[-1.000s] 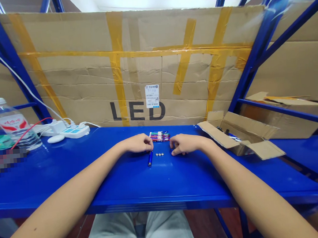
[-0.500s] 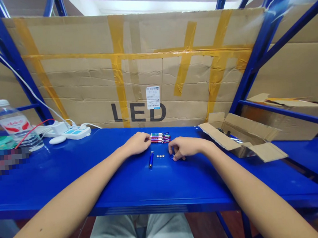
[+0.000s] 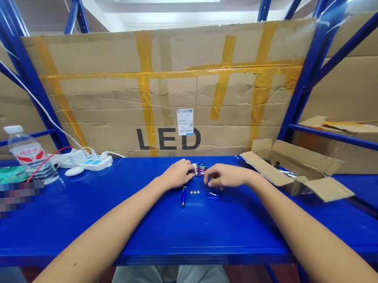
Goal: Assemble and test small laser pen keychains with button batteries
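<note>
A row of small metallic flashlights [image 3: 199, 170] in several colours lies side by side at the back middle of the table. Over their left ends my left hand [image 3: 179, 173] is curled, its fingers closed against them and partly hiding them. By the row's right end, my right hand [image 3: 223, 176] hovers with bent fingers apart, holding nothing that I can see. Below it a blue carabiner clip [image 3: 212, 195] lies on the table. Nearer me are three silver button cells [image 3: 194, 192] in a line. To their left lies a single blue flashlight [image 3: 183, 197], lengthwise towards me.
On the right stands an open cardboard box [image 3: 285, 164] with metallic pieces inside. A water bottle [image 3: 31, 156] and a white power strip [image 3: 94, 161] with cables are at the left. Large taped cardboard [image 3: 114, 103] closes off the back of the blue table [image 3: 144, 232].
My right hand has let go of the carabiner clip and moved up towards the flashlight row. My left hand has shifted right, further over the flashlights. The view has tilted slightly up.
</note>
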The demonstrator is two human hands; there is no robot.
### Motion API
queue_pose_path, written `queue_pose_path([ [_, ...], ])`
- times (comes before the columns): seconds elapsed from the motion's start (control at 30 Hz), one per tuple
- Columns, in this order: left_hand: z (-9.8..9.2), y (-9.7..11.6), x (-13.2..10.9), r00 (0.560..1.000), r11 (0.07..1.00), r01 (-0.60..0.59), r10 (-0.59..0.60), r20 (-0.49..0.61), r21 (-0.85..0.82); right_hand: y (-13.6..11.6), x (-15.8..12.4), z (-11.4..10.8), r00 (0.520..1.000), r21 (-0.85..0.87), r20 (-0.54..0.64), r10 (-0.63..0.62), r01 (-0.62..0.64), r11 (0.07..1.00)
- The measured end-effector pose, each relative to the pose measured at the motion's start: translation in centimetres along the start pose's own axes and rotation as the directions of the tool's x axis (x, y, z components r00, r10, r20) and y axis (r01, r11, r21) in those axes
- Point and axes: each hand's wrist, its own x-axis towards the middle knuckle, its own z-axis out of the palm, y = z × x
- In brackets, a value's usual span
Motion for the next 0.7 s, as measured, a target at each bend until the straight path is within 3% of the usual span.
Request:
queue_pose_path([
  [0.1,0.3,0.3,0.2,1.0,0.999,0.01,-0.011,0.02,0.042,0.3,0.4,0.1,0.966,-0.144,-0.255,-0.045,0.008,0.99],
  [0.17,0.4,0.3,0.3,0.999,0.999,0.027,-0.028,0.024,0.047,0.5,0.7,0.4,0.943,-0.206,-0.331,-0.033,-0.038,0.978],
  [0.53,0.6,-0.4,0.6,0.994,0.995,0.08,-0.076,0.073,-0.053,0.9,3.1,2.3,0.926,-0.223,-0.372,-0.063,-0.023,0.975],
  [0.7,0.4,-0.2,0.2,0.999,0.999,0.046,-0.046,-0.011,-0.008,1.0,3.7,2.6,0.932,-0.278,-0.357,-0.064,-0.041,0.96],
])
